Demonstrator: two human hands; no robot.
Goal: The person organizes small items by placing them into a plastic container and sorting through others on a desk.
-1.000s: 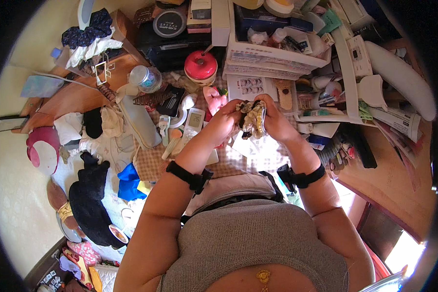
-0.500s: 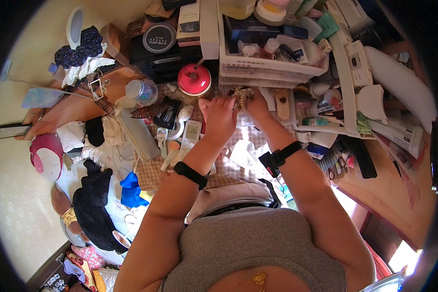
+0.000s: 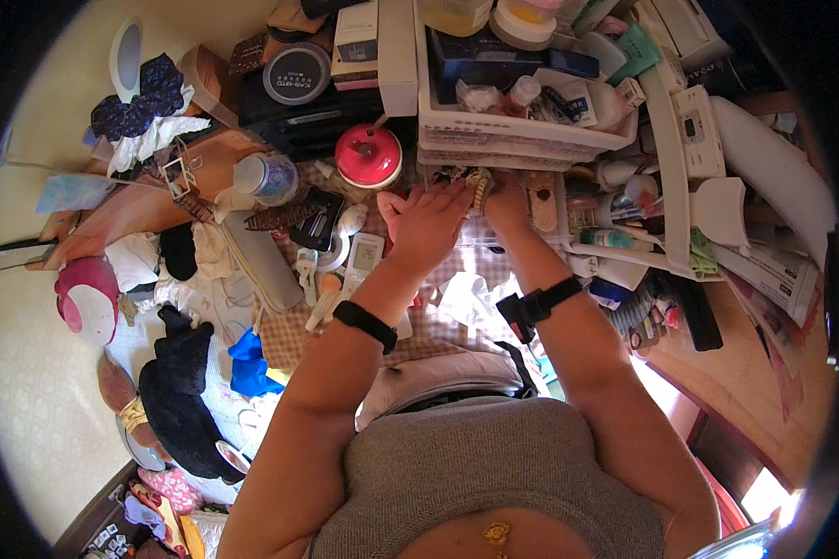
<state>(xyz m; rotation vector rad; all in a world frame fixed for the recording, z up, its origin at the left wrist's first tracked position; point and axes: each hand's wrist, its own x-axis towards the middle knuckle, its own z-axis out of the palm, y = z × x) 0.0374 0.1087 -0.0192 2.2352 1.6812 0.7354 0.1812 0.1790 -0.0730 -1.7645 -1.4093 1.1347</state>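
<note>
A clear plastic box [image 3: 494,231] sits on the checked tablecloth, below a white basket. In it lie dark and patterned small things and a cream-and-brown ridged piece [image 3: 478,189], perhaps a hair accessory; its kind is unclear. My left hand [image 3: 429,224] lies over the box's left part, fingers stretched out flat against the small things, the thumb apart. To the right of the ridged piece, my right hand [image 3: 506,207] reaches down into the box. Its fingertips are hidden, so whether it grips anything does not show.
A red round-lidded pot [image 3: 368,156] stands just left of the hands, near a lidded jar [image 3: 267,179] and a white remote control [image 3: 364,256]. The white basket [image 3: 522,130] holds bottles and boxes. On the right is a white organizer [image 3: 676,186] with cosmetics.
My left hand has flattened, its fingers now stretched over the small things. The ridged piece, held up between both hands before, now sits lower in the box. My right hand has shifted slightly right and down.
</note>
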